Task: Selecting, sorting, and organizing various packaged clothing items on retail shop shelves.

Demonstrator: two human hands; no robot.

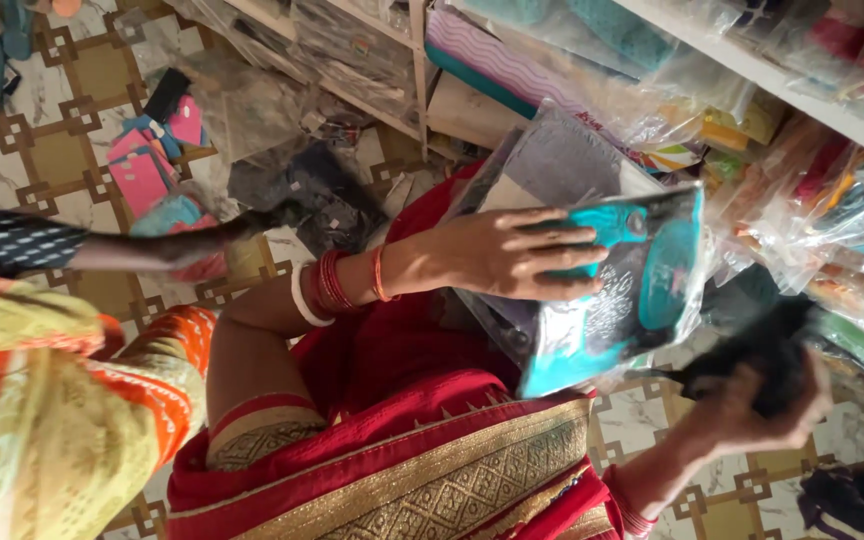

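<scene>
– Orange and yellow cloth (52,400) at nine o'clock: whose?
– A co-worker's. Their dark-sleeved arm (152,248) reaches over the patterned floor (72,130), with pink packets (142,170) lying at ten o'clock.
– And the wearer's left hand (497,258)?
– Dead centre, with red bangles (327,285) at the wrist. Palm flat, fingers spread on a teal-and-black packet (642,290). It grips nothing. My read is that it pins the slippery plastic against the grey packet (562,160) beneath, and the stack leans on the red-draped body.
– Where does that packet sit?
– Just right of centre, tilted, its far edge toward the shelves (772,70) of bagged goods at one o'clock.
– Right hand (752,405)?
– Four o'clock, palm up, fingers curled round a bundle of black cloth (767,350), held away from the stack, probably to keep it separate.
</scene>
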